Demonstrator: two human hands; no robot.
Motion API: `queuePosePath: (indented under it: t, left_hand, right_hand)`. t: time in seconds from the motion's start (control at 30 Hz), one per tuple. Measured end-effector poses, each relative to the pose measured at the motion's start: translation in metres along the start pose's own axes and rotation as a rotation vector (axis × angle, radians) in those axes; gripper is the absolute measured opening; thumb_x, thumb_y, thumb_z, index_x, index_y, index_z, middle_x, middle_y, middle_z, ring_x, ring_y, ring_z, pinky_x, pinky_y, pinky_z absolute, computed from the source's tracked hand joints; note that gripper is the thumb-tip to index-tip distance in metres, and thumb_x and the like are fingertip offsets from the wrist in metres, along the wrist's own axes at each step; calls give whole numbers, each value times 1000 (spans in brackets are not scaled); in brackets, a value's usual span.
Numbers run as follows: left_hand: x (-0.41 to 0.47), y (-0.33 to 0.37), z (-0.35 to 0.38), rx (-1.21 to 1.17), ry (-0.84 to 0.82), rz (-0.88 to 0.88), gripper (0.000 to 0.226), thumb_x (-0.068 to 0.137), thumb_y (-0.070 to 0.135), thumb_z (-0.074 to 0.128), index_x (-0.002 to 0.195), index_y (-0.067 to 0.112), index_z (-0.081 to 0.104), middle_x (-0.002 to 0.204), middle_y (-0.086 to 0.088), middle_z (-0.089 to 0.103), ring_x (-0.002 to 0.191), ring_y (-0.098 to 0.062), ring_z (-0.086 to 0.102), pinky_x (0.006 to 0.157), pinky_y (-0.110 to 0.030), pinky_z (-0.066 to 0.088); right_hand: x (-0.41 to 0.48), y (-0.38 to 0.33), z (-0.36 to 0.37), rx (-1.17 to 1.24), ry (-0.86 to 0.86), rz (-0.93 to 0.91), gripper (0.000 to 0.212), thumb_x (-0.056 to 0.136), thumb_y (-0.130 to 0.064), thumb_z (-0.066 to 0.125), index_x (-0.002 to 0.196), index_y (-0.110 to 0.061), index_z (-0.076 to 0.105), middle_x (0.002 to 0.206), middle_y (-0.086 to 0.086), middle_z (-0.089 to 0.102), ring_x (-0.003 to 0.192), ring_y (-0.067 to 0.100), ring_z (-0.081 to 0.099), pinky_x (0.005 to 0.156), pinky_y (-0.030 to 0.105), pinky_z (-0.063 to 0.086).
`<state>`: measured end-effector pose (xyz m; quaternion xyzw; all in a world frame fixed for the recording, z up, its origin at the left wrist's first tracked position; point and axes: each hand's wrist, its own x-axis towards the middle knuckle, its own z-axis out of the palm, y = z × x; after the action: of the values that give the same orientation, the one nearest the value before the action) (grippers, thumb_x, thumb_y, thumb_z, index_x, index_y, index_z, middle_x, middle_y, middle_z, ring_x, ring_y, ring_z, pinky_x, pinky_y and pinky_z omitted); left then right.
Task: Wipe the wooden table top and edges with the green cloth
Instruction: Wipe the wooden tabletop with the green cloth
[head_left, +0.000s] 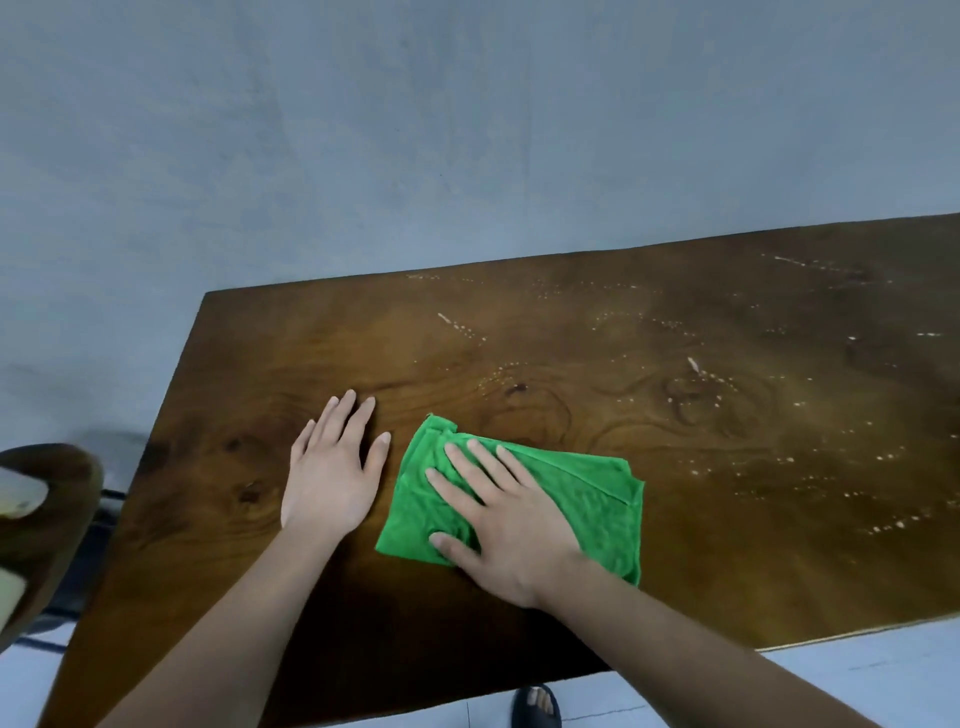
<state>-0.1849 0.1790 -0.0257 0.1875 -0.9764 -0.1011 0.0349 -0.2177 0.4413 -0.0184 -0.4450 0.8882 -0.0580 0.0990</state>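
Your right hand (511, 525) presses spread flat on the folded green cloth (587, 499) near the wooden worktop's (727, 545) front edge; your left hand (332, 473) lies spread flat just beside it.

2 bare forearms without sleeves, and a dark open-toed sandal (536, 707) on 1 foot.

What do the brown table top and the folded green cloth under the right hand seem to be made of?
Brown table top: looks like wood with a smooth, slightly glossy finish; grain swirls and dark knots show, though a veneer or print cannot be ruled out. Folded green cloth: probably microfibre or a similar soft textile; its surface looks matte and fuzzy, with stitched hems and soft creases under the right hand.
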Motion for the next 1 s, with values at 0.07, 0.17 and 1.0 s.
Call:
queuePosePath:
  t: [0.07, 0.17, 1.0]
  left_hand:
    - [0, 1, 0, -9, 4, -7, 64, 114, 61, 22, 172, 36, 33, 182, 9, 22, 170, -11, 11, 138, -45, 13]
    - [0, 0, 1, -15, 10, -11, 62, 114, 58, 21, 171, 37, 33, 182, 11, 23, 169, -9, 10, 138, -44, 12]
    - [3, 5, 0, 1, -23, -37, 63, 114, 62, 20, 173, 39, 27, 183, 13, 17, 169, -8, 6, 134, -36, 4]
  right_hand:
    - [14, -2, 2, 24, 8, -48, 72, 111, -73, 9, 174, -40, 3, 183, -3, -8, 167, 19, -20, 136, 48, -6]
    - [39, 11, 1, 47, 49, -124, 64, 115, -65, 13, 174, -41, 14, 184, -3, 2, 169, 19, -10, 137, 47, -3]
    - [116, 292, -75, 111, 168, 920, 77, 106, -65, 10, 176, -32, 7, 184, 7, 0, 170, 32, -3, 135, 55, 1]
